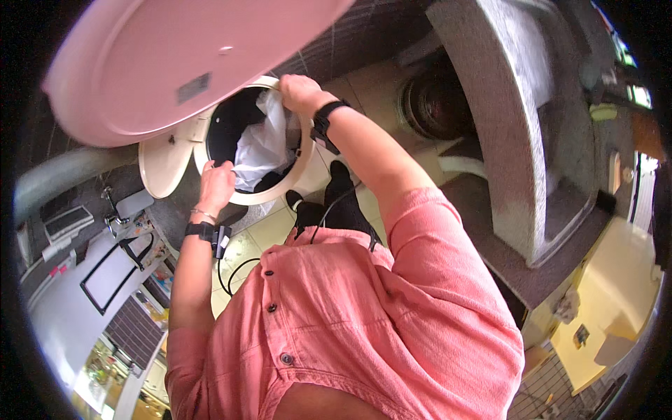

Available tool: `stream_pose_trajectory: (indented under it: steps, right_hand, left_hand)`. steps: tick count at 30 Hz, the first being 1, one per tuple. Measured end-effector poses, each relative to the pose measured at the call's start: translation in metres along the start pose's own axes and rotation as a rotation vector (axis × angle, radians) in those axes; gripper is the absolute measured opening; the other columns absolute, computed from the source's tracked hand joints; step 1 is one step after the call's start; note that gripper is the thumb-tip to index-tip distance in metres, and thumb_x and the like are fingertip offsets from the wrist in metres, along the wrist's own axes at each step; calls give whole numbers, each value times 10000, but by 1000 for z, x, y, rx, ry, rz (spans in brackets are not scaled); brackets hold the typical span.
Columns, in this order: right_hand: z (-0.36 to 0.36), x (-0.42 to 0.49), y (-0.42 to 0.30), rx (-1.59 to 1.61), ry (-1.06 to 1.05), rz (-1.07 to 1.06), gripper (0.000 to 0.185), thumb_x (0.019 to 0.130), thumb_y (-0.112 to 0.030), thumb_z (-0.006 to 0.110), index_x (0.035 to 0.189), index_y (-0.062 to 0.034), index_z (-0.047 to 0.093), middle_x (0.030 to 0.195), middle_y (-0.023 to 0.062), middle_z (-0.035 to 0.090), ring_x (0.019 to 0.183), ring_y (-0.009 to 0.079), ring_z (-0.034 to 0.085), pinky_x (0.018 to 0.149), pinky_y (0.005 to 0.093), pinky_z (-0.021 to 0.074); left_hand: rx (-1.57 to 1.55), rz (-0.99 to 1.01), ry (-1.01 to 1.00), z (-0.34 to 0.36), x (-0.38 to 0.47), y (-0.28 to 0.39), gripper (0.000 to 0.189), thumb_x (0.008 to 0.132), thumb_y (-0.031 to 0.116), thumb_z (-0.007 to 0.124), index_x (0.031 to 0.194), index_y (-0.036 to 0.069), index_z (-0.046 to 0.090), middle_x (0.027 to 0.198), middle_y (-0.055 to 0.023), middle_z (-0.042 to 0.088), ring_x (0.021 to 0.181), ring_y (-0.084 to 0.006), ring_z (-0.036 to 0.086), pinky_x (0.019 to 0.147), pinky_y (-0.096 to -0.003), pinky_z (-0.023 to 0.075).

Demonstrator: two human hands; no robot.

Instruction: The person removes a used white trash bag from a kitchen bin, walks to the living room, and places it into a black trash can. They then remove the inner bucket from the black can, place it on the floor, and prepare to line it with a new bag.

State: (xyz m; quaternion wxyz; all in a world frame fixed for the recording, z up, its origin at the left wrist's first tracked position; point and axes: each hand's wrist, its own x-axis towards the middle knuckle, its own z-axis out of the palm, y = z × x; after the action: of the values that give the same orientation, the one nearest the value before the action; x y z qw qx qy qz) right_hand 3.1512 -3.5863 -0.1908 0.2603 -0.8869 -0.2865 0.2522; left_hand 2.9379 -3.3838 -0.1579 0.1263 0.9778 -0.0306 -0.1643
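A round bin (306, 152) with a cream rim stands in front of me, its dark inside visible from above. Its cream lid (165, 165) hangs open on the left side. Inside and up against the rim is a crumpled white plastic bag (262, 147). At the left part of the rim, my left hand (218, 184) pinches the bag's near edge. My right hand (300, 93) is closed over the far right rim, where the bag's other edge rises to it. The fingertips of the right hand are hidden.
A large pink plastic basin (157, 58) looms over the bin's far side. To the right are a grey curved structure (514, 131) and a dark round object (436, 105) on the tiled floor (247, 247). A metal tap (113, 218) is at left. Black cables hang from my wrist devices.
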Motion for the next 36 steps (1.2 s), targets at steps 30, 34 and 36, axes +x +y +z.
stream_pose_trajectory:
  steps: [30,34,36]
  right_hand:
    - [-28,-29,-33,-211,74,-67,194,758,-106,517,891,14,589,869,163,630,864,313,609,744,392,487]
    - [-26,-36,-34,-233,59,-61,210,806,-94,456,936,51,536,845,197,628,824,338,610,717,413,490]
    - [-23,-45,-35,-224,116,-72,231,739,-103,554,923,35,526,873,192,612,823,336,605,726,399,491]
  left_hand:
    - [-50,-3,249,0,-24,12,71,753,105,537,783,46,511,576,-155,534,637,-340,532,648,-430,433]
    - [-60,24,203,-1,-31,16,79,757,98,533,782,45,482,609,-153,522,645,-337,521,600,-435,431]
    - [-43,50,199,0,-37,18,85,752,104,542,781,52,482,591,-147,511,614,-329,520,569,-428,430]
